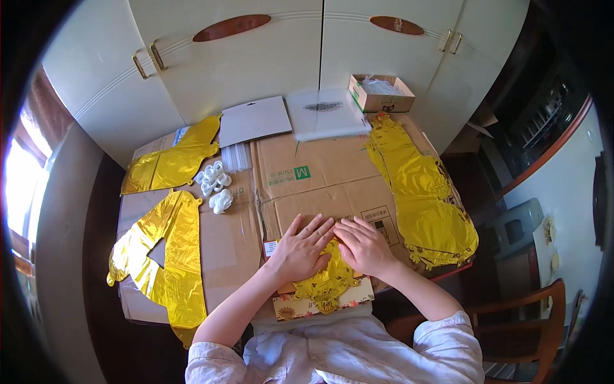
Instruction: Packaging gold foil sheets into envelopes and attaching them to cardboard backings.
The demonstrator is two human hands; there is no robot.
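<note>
My left hand (pixel 300 253) lies flat with its fingers stretched out, pressing on a crumpled gold foil balloon (pixel 327 276) at the front middle of the table. Beside it my right hand (pixel 364 246) rests on the same balloon, fingers out and only slightly bent; the fingertips of both hands almost meet. Both hands cover the balloon's upper part, while its lower end spreads over a pale printed card (pixel 357 294) close to my body. Neither hand is closed around anything.
Flattened cardboard (pixel 326 157) covers the table. Flat gold foil balloons lie left (pixel 173 246), far left (pixel 169 160) and right (pixel 425 198). White bundles (pixel 214 178), a white card sheet (pixel 256 118), clear bags (pixel 320 115) and a small carton (pixel 382 99) sit farther back. A wooden chair (pixel 553 320) stands right.
</note>
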